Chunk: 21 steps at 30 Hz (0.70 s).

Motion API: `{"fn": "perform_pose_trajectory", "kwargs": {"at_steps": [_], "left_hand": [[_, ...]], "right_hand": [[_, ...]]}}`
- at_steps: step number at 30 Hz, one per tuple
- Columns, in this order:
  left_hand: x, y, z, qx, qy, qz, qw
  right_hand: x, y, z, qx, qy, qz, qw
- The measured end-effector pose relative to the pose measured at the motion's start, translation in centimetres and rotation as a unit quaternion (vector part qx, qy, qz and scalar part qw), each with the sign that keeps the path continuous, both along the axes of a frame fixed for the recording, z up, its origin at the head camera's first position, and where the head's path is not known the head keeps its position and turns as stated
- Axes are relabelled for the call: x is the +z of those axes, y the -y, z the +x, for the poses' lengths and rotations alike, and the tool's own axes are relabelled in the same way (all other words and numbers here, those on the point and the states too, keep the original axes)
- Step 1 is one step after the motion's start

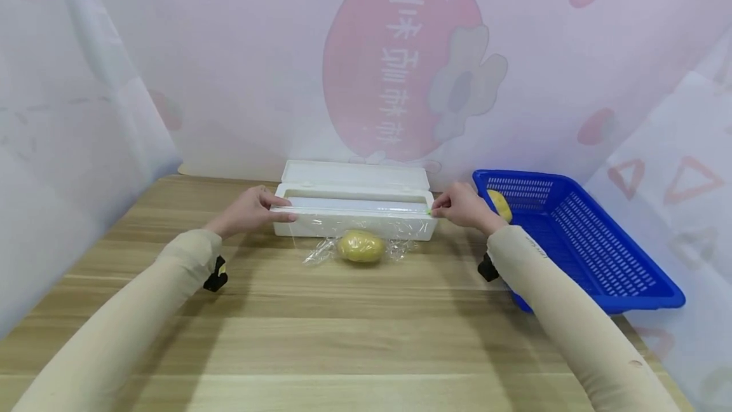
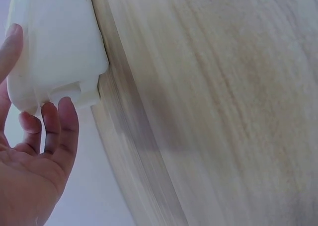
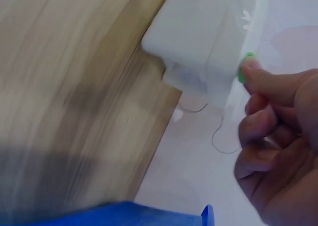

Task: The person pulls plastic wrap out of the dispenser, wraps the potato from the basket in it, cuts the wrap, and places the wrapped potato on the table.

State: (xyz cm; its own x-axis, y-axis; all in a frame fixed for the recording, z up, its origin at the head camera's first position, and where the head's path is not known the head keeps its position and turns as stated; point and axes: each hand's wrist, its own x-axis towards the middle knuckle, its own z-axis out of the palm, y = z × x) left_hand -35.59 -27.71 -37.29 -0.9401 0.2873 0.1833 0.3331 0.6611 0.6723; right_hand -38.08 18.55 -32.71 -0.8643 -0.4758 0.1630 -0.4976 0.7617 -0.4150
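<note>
A long white cling film dispenser box lies on the table with its lid raised at the back. Inside it shows a roll of film. My left hand grips the box's left end, thumb along the front rim and fingers curled at the end wall. At the right end, my right hand pinches a small green slider on the rim between thumb and forefinger. Clear film hangs over the front and spreads around a yellow potato just before the box.
To the right stands a blue perforated basket, with another yellow potato at its left wall, close to my right forearm. A printed cloth hangs behind the wooden table.
</note>
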Motion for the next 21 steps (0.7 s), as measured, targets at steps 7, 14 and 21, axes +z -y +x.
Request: {"fn": "perform_pose_trajectory", "kwargs": {"at_steps": [7, 14, 21], "left_hand": [[-1.3, -0.1, 1.2, 0.005, -0.019, -0.015, 0.9997], [-0.6, -1.7, 3.5, 0.024, -0.074, 0.007, 0.9969], [0.2, -2.8, 5.2, 0.024, -0.081, 0.022, 0.9962]], "right_hand": [[-2.3, 1.2, 4.0, -0.153, 0.084, -0.143, 0.974], [-4.5, 2.6, 6.8, -0.222, 0.183, -0.377, 0.881], [-4.0, 2.6, 7.5, -0.190, 0.223, -0.467, 0.834]]}}
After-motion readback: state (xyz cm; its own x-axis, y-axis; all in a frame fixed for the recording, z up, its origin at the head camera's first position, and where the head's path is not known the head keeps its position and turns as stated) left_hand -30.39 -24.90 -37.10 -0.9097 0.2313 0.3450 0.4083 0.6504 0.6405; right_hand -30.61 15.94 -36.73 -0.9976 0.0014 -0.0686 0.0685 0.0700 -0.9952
